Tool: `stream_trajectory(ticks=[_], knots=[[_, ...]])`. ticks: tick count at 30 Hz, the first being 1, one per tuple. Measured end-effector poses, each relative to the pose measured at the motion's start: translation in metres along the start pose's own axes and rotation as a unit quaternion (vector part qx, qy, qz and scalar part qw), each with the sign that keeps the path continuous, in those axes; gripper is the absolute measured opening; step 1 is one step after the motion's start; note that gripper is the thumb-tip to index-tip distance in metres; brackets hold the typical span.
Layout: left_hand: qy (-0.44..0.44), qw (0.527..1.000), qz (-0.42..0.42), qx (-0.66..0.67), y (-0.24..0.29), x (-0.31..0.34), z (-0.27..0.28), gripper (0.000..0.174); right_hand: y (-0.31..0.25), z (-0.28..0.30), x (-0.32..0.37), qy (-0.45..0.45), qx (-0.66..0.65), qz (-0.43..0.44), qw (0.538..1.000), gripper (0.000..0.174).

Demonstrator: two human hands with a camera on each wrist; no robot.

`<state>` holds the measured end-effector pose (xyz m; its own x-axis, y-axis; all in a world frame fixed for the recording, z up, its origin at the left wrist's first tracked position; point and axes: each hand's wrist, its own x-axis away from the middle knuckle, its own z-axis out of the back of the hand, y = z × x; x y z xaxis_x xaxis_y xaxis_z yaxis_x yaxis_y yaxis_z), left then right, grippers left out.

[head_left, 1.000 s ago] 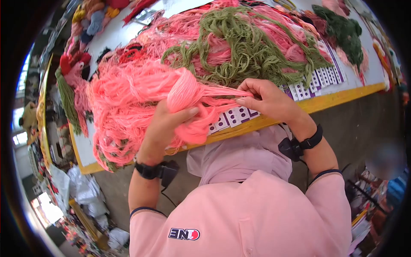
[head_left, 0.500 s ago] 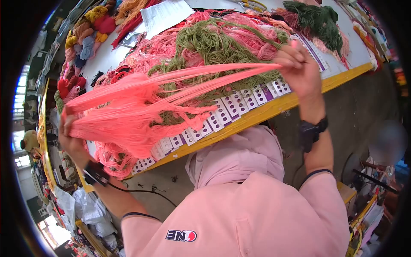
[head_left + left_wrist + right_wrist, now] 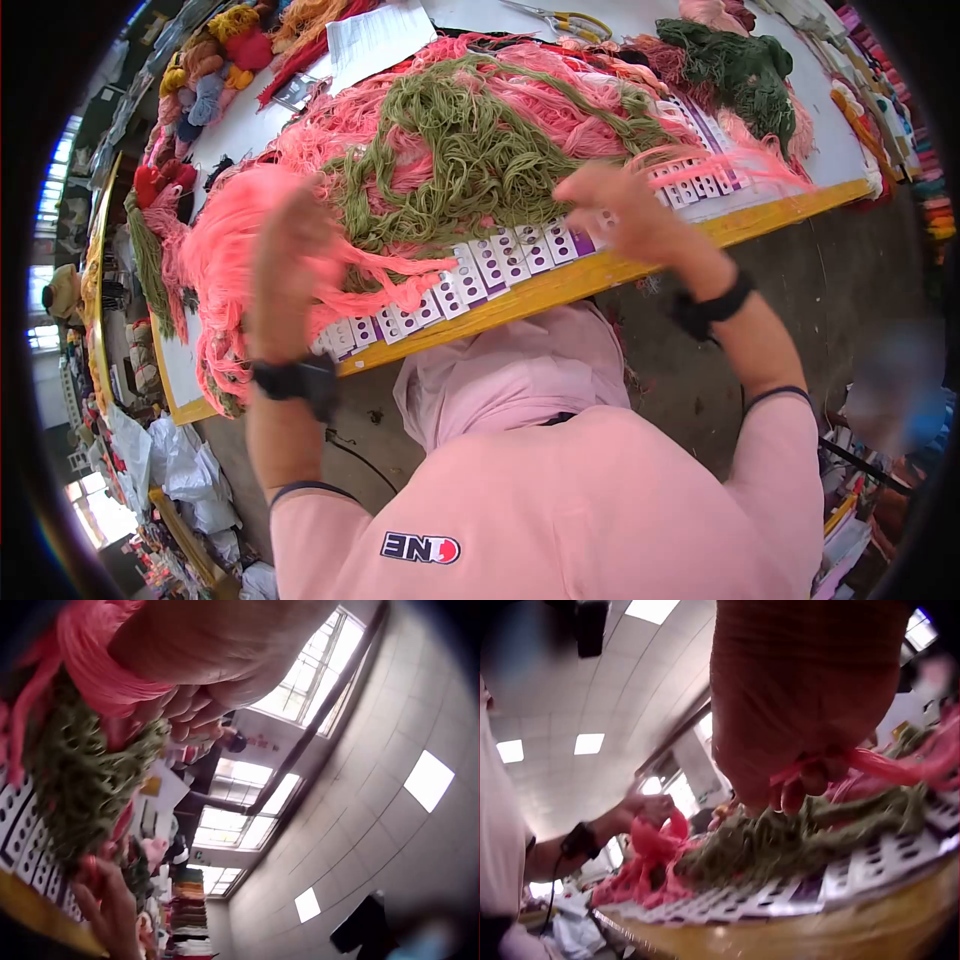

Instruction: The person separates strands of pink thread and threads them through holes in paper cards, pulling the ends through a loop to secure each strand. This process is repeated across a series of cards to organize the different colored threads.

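Observation:
Bright pink yarn (image 3: 235,240) hangs bunched at my left hand (image 3: 288,270), which is blurred and raised over the table's near left part. Seen from the left wrist, the pink skein (image 3: 94,664) loops about that hand, its fingers curled in. My right hand (image 3: 628,215) hovers near the front edge, gripping thin pink strands (image 3: 885,765) that pass between its curled fingers. Their loose end (image 3: 735,168) trails off to the right in the head view. Olive green yarn (image 3: 470,150) lies heaped between and beyond both hands.
White cards with dark holes (image 3: 485,262) line the yellow table edge (image 3: 560,293). Yellow-handled scissors (image 3: 575,24) and a paper sheet (image 3: 375,45) lie at the back. Dark green yarn (image 3: 740,75) sits at right, mixed colored skeins (image 3: 205,80) at left.
The hands came apart, stretching the pink skein wide between them, then moved inward again. The skein now hangs bunched at the left hand, while strands trail rightward from the right hand.

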<state>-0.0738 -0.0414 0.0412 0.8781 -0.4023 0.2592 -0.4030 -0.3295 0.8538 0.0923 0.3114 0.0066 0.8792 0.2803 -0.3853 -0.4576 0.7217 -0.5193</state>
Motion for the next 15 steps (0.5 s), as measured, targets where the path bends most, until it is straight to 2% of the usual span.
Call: stream_trajectory(ticks=[1, 2, 4, 5, 7, 8, 9, 11, 14, 15], knots=[[0.068, 0.992, 0.085, -0.059, -0.020, 0.019, -0.051, 0.014, -0.021, -0.016, -0.013, -0.048, -0.007, -0.011, 0.999, 0.021], [-0.076, 0.984, 0.156, -0.045, -0.043, 0.013, -0.033, 0.018, -0.019, -0.030, -0.016, -0.073, 0.024, -0.012, 0.997, 0.019], [-0.099, 0.974, 0.182, -0.092, -0.072, 0.018, -0.043, 0.024, -0.006, -0.057, -0.016, -0.125, 0.091, -0.012, 0.988, 0.015], [-0.082, 0.973, 0.184, -0.115, -0.082, 0.018, -0.047, 0.025, -0.006, -0.053, -0.017, -0.117, 0.068, -0.012, 0.991, 0.013], [-0.048, 0.967, 0.191, -0.159, -0.095, 0.021, -0.052, 0.026, 0.015, -0.047, -0.022, -0.052, 0.016, -0.053, 0.997, 0.013], [-0.037, 0.966, 0.192, -0.172, -0.095, 0.021, -0.054, 0.026, 0.033, -0.039, -0.029, 0.078, 0.044, -0.098, 0.991, 0.013], [-0.028, 0.963, 0.192, -0.184, -0.094, 0.022, -0.058, 0.025, 0.052, -0.029, -0.034, 0.207, 0.074, -0.142, 0.965, 0.013], [-0.013, 0.960, 0.204, -0.193, -0.090, 0.025, -0.063, 0.024, 0.067, -0.007, -0.033, 0.299, 0.214, -0.208, 0.906, 0.014], [-0.005, 0.957, 0.221, -0.186, -0.085, 0.029, -0.067, 0.024, 0.023, -0.008, -0.026, 0.253, 0.115, -0.163, 0.947, 0.010], [-0.010, 0.956, 0.226, -0.187, -0.084, 0.028, -0.068, 0.024, 0.007, -0.018, -0.027, 0.178, 0.022, -0.072, 0.981, 0.010]])
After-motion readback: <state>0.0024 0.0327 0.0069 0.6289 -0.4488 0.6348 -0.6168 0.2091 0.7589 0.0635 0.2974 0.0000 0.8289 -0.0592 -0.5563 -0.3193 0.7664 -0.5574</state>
